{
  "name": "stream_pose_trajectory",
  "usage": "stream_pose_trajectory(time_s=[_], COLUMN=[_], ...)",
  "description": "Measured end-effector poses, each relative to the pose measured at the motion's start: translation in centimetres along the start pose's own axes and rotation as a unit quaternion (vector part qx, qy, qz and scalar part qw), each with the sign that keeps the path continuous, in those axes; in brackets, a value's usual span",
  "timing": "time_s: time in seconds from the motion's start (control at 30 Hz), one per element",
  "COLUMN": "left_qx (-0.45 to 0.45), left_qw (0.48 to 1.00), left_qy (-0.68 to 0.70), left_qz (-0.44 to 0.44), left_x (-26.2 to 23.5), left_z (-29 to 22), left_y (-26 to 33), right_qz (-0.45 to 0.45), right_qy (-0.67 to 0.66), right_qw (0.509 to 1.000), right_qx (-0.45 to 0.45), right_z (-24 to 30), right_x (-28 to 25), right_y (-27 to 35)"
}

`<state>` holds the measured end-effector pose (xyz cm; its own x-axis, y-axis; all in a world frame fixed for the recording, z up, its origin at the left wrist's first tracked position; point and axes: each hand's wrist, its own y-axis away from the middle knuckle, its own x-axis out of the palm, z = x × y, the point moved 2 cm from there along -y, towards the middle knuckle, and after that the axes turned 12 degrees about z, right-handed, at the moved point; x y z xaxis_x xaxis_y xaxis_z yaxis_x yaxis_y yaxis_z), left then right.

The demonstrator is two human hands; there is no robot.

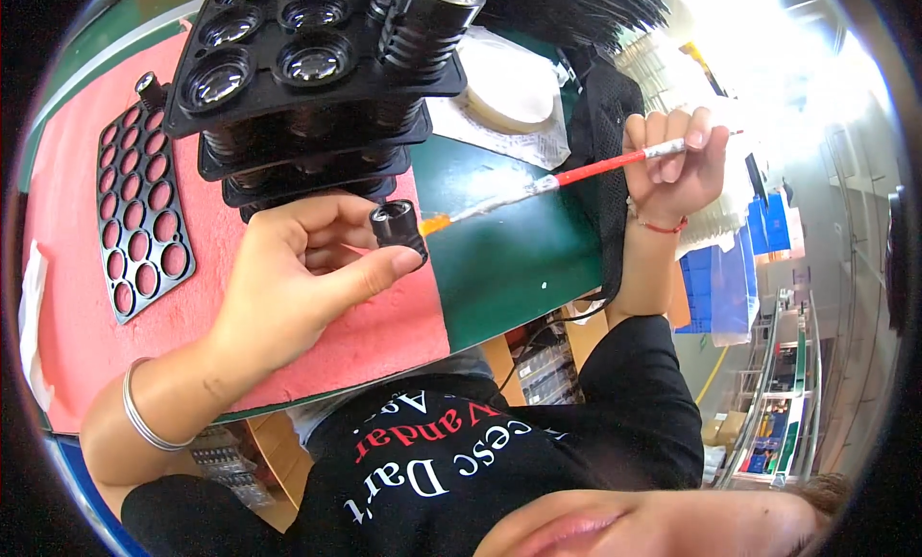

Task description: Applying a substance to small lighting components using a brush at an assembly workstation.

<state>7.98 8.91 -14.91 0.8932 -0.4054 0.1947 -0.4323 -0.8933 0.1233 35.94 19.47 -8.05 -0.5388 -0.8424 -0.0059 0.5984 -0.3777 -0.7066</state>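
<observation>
Over the desk's (pixel 499 259) green front edge, I'm pinching the small black lens barrel (pixel 398 227) in my left hand (pixel 298 269), while my right hand (pixel 672 163), gripping the red brush (pixel 576 175), is aiming its long axis leftward, tip touching the barrel.

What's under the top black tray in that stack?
Under the top black tray sit at least three more stacked black trays, edges showing, on the pink mat. Their pockets and contents are covered by the tray above.

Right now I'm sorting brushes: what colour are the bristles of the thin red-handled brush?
Orange bristles, clearest in the head view, touching the small black cylindrical part.
</observation>
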Motion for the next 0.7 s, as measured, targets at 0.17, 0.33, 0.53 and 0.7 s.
stream_pose_trajectory(time_s=[0.17, 0.33, 0.53, 0.7], left_qx=[0.008, 0.007, 0.01, 0.035], left_qw=[1.0, 1.0, 1.0, 0.999], left_qy=[0.015, 0.009, 0.01, 0.01], left_qz=[-0.004, 0.004, 0.015, 0.037], left_x=[0.11, -0.01, -0.06, 0.08], left_z=[0.08, 0.02, -0.2, 0.04], left_y=[0.02, 0.01, 0.19, 0.21], right_qz=[0.015, 0.013, 0.009, 0.012], right_qy=[0.021, 0.021, 0.053, 0.073], right_qw=[1.0, 1.0, 0.998, 0.997], right_qx=[0.0, 0.006, 0.02, 0.016], right_z=[-0.04, -0.16, -0.22, -0.29], right_x=[0.0, 0.09, 0.19, -0.2], right_y=[0.06, 0.08, 0.14, 0.23])
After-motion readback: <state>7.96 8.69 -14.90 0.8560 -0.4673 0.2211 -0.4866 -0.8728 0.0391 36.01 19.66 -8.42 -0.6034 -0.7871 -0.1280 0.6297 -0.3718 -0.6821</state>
